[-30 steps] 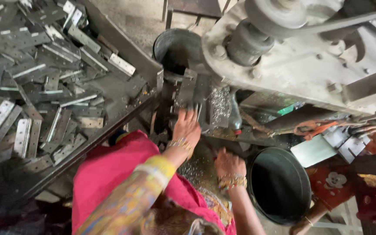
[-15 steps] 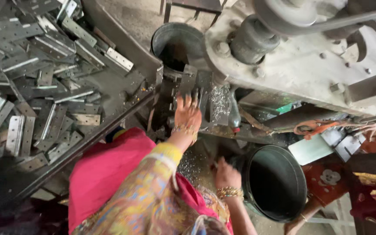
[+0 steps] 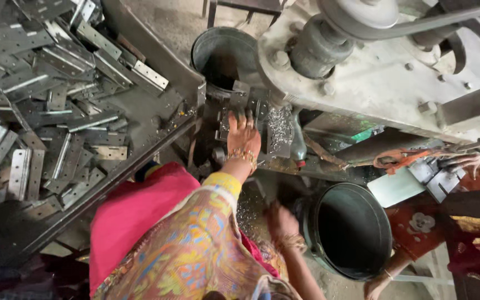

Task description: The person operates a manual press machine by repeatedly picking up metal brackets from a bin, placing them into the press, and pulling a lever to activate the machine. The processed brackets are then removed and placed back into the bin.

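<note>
My left hand, with bangles at the wrist, lies flat with fingers spread on the dark die block of a metal press. Nothing shows between its fingers. My right hand is lower, blurred, over a floor patch strewn with bright metal shavings, just left of a black bucket. Whether it holds anything cannot be seen. My sleeve is yellow and patterned, over pink cloth.
A sloped metal tray at the left holds several flat hinge plates. A second dark bucket stands behind the die. Another person's hand touches the near bucket's rim; another hand lies at the right.
My left hand has reached further up onto the die block. My right hand has dropped lower and nearer the black bucket. The view has shifted slightly.
</note>
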